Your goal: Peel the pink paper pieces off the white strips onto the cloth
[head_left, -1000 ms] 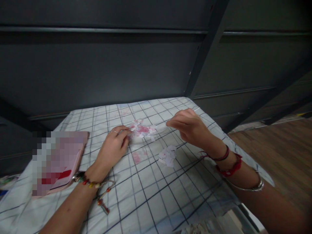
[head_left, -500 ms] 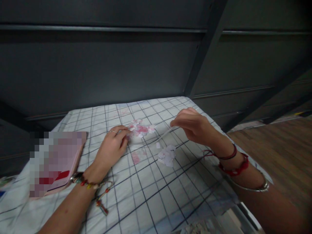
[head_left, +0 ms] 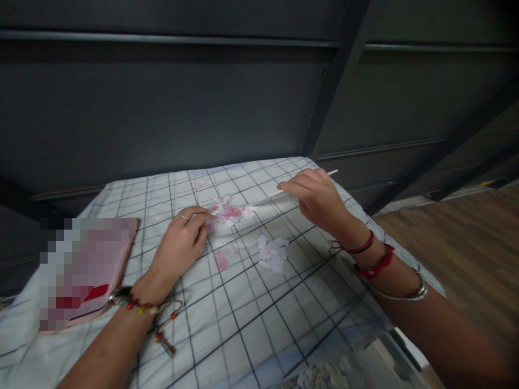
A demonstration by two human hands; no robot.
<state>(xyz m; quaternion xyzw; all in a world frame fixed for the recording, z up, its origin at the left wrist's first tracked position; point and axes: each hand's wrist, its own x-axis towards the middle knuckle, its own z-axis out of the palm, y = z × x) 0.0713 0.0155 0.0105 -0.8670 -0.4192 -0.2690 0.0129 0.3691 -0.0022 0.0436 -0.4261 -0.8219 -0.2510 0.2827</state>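
Note:
A thin white stick (head_left: 271,196) is pinched in my right hand (head_left: 320,197); its back end sticks out past the knuckles. The front end slants down left to a patch of small pink and white paper pieces (head_left: 232,212), at its right edge. My left hand (head_left: 182,240) rests at the left edge of that patch, fingers bent and apart, fingertips touching it. A faint pink-marked clear piece (head_left: 223,259) lies nearer me. Right of it is a small pile of plain white paper scraps (head_left: 273,255), below my right hand.
A white cloth with dark grid lines (head_left: 227,335) covers the table. A pink-edged tablet or case (head_left: 97,270), partly blurred out, lies at the left. Dark panels (head_left: 162,113) rise behind. At the bottom edge is a container of paper bits (head_left: 324,375).
My right hand has moved slightly up, and the stick's front end has swung from beside the white scraps to the pink and white patch. My left hand stays at the patch.

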